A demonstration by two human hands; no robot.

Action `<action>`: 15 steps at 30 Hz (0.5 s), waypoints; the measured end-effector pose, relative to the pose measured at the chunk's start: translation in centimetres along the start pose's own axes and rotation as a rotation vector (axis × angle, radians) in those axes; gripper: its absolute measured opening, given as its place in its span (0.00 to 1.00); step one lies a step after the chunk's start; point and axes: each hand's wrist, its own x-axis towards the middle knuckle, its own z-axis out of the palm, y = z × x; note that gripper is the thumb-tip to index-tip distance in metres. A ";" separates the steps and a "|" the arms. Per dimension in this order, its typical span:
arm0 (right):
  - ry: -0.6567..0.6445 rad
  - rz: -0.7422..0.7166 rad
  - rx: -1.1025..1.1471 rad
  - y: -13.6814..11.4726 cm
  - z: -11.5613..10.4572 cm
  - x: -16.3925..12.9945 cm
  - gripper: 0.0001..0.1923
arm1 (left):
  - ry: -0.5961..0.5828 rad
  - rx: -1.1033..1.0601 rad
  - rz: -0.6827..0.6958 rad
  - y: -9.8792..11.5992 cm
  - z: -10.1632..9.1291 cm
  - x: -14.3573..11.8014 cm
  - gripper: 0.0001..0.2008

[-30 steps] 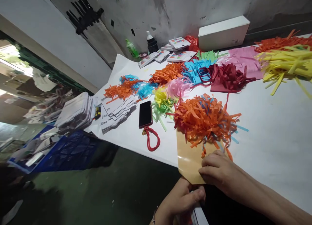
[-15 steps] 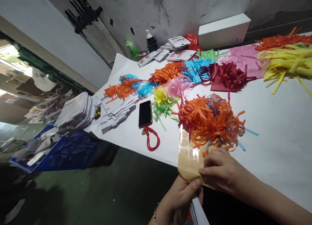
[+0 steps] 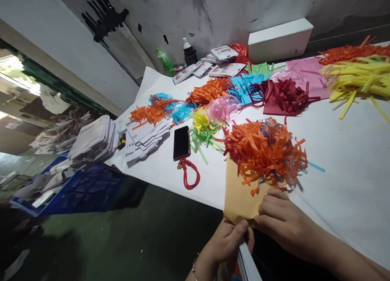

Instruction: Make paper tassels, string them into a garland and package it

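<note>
A tan backing sheet [image 3: 239, 193] lies at the near edge of the white table [image 3: 344, 151], under a heap of orange paper strips [image 3: 266, 149]. My left hand [image 3: 227, 242] pinches the sheet's near corner from below the table edge. My right hand [image 3: 278, 220] rests on the sheet's near end with fingers curled, its fingertips touching the paper beside the left thumb. A few blue strips mix into the orange heap.
A black phone [image 3: 182, 142] with a red wrist loop [image 3: 189, 173] lies left of the heap. Piles of coloured strips, white cards [image 3: 146, 137] and a white box [image 3: 278, 39] fill the table behind. A blue crate [image 3: 76, 187] sits on the floor at left.
The tan sheet with the orange heap has shifted right and turned a little. My right hand slid right along its near end, and the left hand rose to pinch the corner.
</note>
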 end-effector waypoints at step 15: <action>0.006 0.236 0.329 -2.7 -3.3 -1.2 0.07 | 0.114 -0.047 0.010 -0.2 0.3 -0.6 0.40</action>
